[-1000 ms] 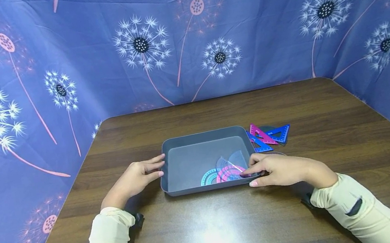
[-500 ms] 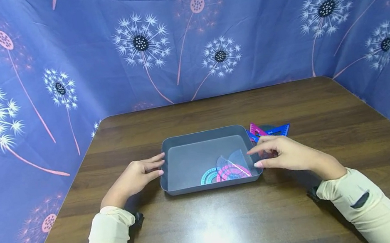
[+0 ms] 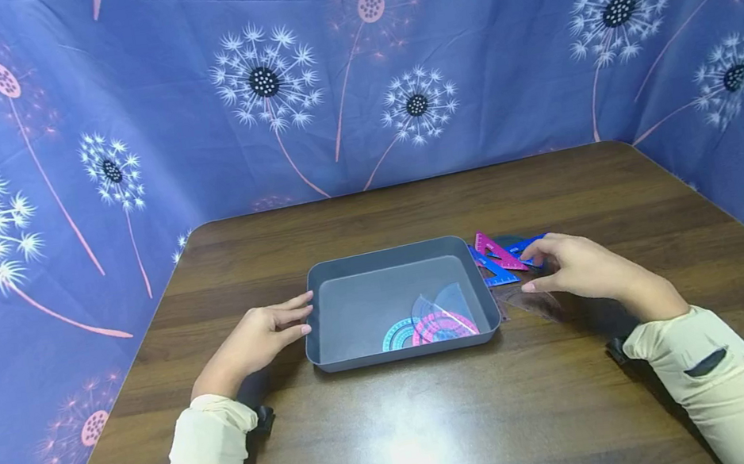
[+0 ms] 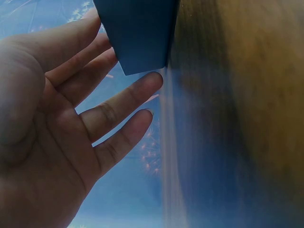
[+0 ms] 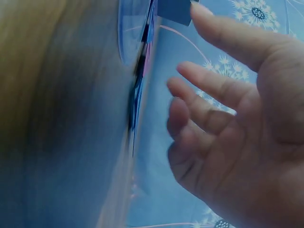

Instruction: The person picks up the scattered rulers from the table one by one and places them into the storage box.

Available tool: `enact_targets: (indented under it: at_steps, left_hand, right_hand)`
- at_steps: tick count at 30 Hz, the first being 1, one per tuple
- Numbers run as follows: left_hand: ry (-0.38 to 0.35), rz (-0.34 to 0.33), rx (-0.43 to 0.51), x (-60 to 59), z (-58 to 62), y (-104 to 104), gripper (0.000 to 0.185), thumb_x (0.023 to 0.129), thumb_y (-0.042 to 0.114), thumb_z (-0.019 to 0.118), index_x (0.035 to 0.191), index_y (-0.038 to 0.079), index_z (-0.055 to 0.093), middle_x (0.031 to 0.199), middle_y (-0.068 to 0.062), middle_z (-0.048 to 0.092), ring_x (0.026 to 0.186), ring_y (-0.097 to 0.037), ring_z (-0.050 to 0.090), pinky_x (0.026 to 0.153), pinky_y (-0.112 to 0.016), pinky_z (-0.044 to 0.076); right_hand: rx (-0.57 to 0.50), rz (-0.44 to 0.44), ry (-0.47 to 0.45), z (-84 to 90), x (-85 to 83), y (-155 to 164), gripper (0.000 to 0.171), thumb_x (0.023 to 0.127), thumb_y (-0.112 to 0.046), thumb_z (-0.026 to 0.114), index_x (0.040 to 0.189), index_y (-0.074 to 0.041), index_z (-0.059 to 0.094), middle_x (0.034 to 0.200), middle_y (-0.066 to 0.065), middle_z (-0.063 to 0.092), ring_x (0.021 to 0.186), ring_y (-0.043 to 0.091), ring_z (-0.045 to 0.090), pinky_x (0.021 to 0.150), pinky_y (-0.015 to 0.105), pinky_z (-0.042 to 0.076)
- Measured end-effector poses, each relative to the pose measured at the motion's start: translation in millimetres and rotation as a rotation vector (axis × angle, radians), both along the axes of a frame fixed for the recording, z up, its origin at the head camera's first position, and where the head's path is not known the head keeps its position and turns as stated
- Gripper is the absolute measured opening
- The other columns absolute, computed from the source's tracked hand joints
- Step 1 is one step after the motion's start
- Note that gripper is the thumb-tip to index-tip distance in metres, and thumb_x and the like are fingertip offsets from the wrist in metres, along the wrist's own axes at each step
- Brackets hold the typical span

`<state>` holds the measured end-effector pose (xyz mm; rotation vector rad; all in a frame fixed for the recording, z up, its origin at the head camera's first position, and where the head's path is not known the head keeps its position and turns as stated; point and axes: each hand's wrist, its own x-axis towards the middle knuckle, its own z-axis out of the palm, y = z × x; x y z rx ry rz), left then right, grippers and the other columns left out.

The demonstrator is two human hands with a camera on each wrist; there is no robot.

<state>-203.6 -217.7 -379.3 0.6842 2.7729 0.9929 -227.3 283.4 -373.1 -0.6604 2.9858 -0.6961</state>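
A grey rectangular tray (image 3: pixel 354 307) sits mid-table. Fingertips of my left hand (image 3: pixel 258 341) rest against its left wall, the fingers fairly straight; the left wrist view has them at the tray wall (image 4: pixel 140 38). Inside, at the front right, lie a teal protractor (image 3: pixel 396 336), a pink protractor (image 3: pixel 440 328) and overlapping clear pieces (image 3: pixel 454 297). My right hand (image 3: pixel 583 268), holding nothing visible, hovers with loosely bent fingers beside a pile right of the tray: a pink set square (image 3: pixel 499 253), a blue set square (image 3: pixel 495 271) and another blue piece (image 3: pixel 521 245), partly hidden.
A clear flat piece (image 3: pixel 533 304) lies on the brown wooden table (image 3: pixel 346 444), below the right hand. Something dark and round is partly visible behind the pile. A blue dandelion-print cloth (image 3: pixel 333 69) hangs behind and at both sides of the table.
My right hand has let go of a clear piece at the tray's front right corner and moved right and back to the set squares. The left hand stays at the tray.
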Motion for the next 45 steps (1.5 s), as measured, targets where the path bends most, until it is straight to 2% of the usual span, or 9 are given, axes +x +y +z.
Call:
enact_targets:
  at_steps: [9,16,24,37,45]
  left_hand:
    - [0.025,-0.001,0.001,-0.4,1.1,-0.5,0.042,0.097,0.021,0.066,0.134,0.002,0.061,0.150,-0.001,0.049,0.139,-0.028,0.042,0.109,-0.050,0.039]
    - [0.030,-0.004,-0.002,-2.0,1.1,-0.6,0.042,0.097,0.021,0.066,0.134,0.002,0.061,0.150,0.000,0.049,0.139,-0.027,0.042,0.110,-0.049,0.039]
    - [0.045,-0.010,-0.006,-1.4,1.7,-0.6,0.041,0.097,0.020,0.066,0.133,0.001,0.062,0.149,-0.002,0.049,0.139,-0.028,0.042,0.110,-0.049,0.038]
    - [0.036,-0.012,0.001,-0.7,2.3,0.6,0.041,0.097,0.019,0.066,0.133,0.000,0.061,0.150,-0.004,0.049,0.138,-0.028,0.043,0.110,-0.049,0.038]
    - [0.016,-0.006,0.003,1.1,1.6,0.8,0.042,0.098,0.018,0.065,0.135,0.000,0.060,0.150,-0.002,0.048,0.139,-0.028,0.042,0.109,-0.050,0.039]
  right_hand:
    - [0.057,0.116,-0.080,-2.9,1.2,0.2,0.058,0.073,-0.040,0.088,0.113,-0.003,0.067,0.103,0.010,0.063,0.093,0.025,0.059,0.078,0.043,0.049]
    - [0.060,0.118,-0.141,-4.4,0.7,0.2,0.054,0.076,-0.033,0.087,0.114,-0.003,0.064,0.104,0.013,0.060,0.097,0.029,0.058,0.082,0.047,0.049]
    - [0.025,0.158,-0.177,-4.2,-0.2,1.0,0.041,0.080,-0.024,0.084,0.109,-0.004,0.062,0.100,0.012,0.058,0.094,0.026,0.055,0.078,0.040,0.047]
    - [-0.056,0.157,-0.237,-7.6,1.0,0.6,0.042,0.078,-0.018,0.085,0.102,-0.002,0.055,0.092,0.008,0.058,0.083,0.020,0.053,0.070,0.032,0.043]
    - [-0.068,0.159,-0.249,-8.6,1.8,0.5,0.042,0.078,-0.017,0.086,0.103,-0.003,0.055,0.090,0.006,0.058,0.080,0.019,0.051,0.066,0.029,0.042]
